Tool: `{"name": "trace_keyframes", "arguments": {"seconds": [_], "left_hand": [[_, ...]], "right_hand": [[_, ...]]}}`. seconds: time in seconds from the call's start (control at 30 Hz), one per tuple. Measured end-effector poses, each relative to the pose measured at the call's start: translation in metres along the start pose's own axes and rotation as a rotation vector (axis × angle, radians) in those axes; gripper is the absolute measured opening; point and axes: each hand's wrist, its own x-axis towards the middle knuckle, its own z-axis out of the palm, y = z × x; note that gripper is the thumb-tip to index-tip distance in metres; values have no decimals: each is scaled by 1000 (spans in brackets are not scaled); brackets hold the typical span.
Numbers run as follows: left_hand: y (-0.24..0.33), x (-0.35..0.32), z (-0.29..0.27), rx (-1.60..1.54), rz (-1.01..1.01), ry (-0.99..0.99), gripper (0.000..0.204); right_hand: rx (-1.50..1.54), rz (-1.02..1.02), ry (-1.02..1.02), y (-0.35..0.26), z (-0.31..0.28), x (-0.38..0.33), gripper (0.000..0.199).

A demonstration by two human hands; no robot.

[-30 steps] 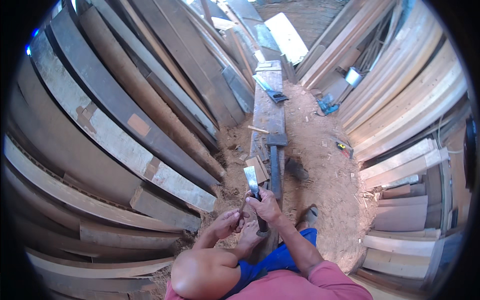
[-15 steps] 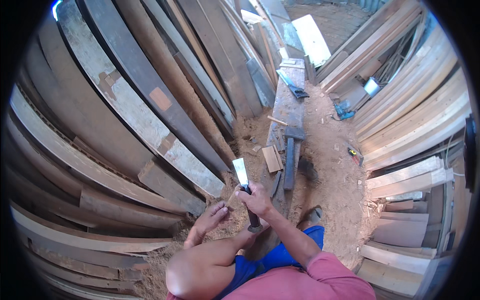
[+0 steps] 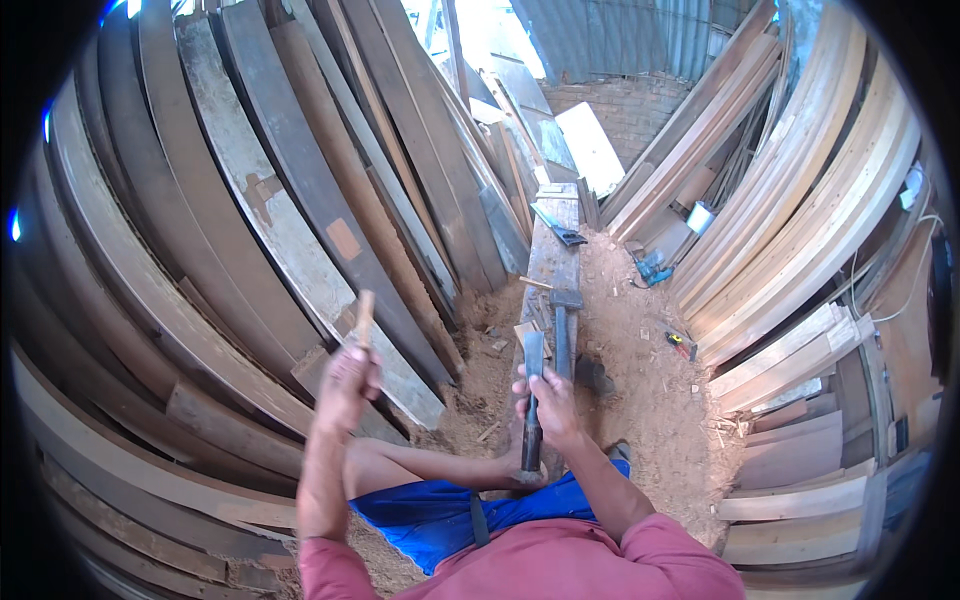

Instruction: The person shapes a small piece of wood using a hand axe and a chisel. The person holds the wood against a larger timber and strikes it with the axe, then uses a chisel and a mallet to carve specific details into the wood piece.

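My left hand is raised to the left, slightly blurred, its fingers closed on a small wood piece that sticks up out of the grip. In my right hand is a broad chisel, blade upward and dark handle pointing down toward my lap. Just beyond that hand, a hammer with a long dark handle and a blocky head lies on the narrow wooden bench. A pale wood piece on the bench is partly hidden behind the chisel blade.
Farther along the bench lies a handsaw. Boards lean densely on the left and right. On the sawdust-strewn floor are a blue power tool and a small yellow-and-red tool. A white can stands by the right boards.
My left hand has moved up and left with the wood piece, away from the chisel. My right hand has shifted rightward with the chisel. The view has tilted up, showing more of the back wall.
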Motion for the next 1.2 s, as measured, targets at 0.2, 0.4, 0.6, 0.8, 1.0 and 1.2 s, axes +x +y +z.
{"name": "trace_keyframes", "arguments": {"seconds": [0.2, 0.4, 0.6, 0.8, 1.0, 1.2], "left_hand": [[-86, -31, 80, -471, -91, -109, 11], [-106, -7, 94, -654, -178, -154, 34], [-122, 6, 97, -659, -299, -208, 37], [-153, -19, 90, -361, -282, -70, 36], [-108, -35, 103, -151, -277, -55, 35], [-147, -104, 84, -265, -459, -149, 39]], "right_hand": [[17, 125, -18, 3, 8, -20, 26], [177, 61, -39, -32, 35, -22, 23], [440, 259, -191, -12, 68, -42, 18], [389, 448, -233, -1, 99, -55, 16], [354, 485, -260, -8, 86, -56, 14], [283, 15, -90, -53, 33, -68, 15]]}}
